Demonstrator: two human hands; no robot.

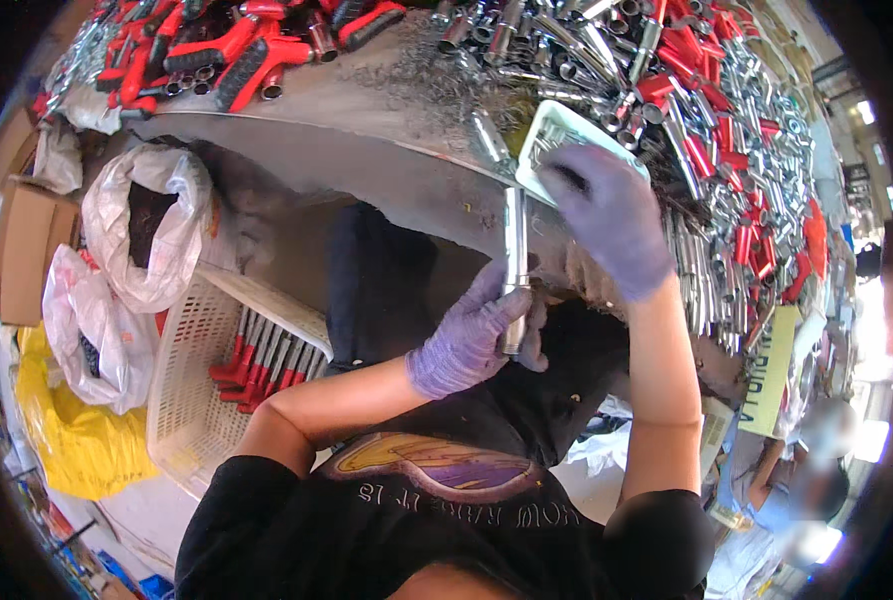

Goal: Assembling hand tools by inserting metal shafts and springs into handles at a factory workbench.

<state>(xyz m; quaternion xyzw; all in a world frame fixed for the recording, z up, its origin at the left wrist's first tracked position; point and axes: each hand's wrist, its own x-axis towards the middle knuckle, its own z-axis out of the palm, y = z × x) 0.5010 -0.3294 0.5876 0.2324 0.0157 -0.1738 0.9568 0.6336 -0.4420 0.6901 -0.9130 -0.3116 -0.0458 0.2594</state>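
My left hand (481,335), in a purple-grey knit glove, is closed around a shiny metal tube (515,230). The tube stands nearly upright in the picture, its upper end just below the table's edge. My right hand (614,215), gloved alike, hovers at a pale green plastic tray (529,150) with its fingers bent over the near side. Small thin metal parts (558,132) lie in that tray. Motion blurs the right fingers, and whether they hold anything does not show. A second metal tube (490,138) lies just left of the tray.
Chrome tubes and red parts (696,150) heap up beyond and right of the tray. Red-and-black handles (256,62) lie at the far left of the table (366,95). Below left, a white basket (191,350) holds red-ended metal rods (266,365), beside plastic bags (96,330).
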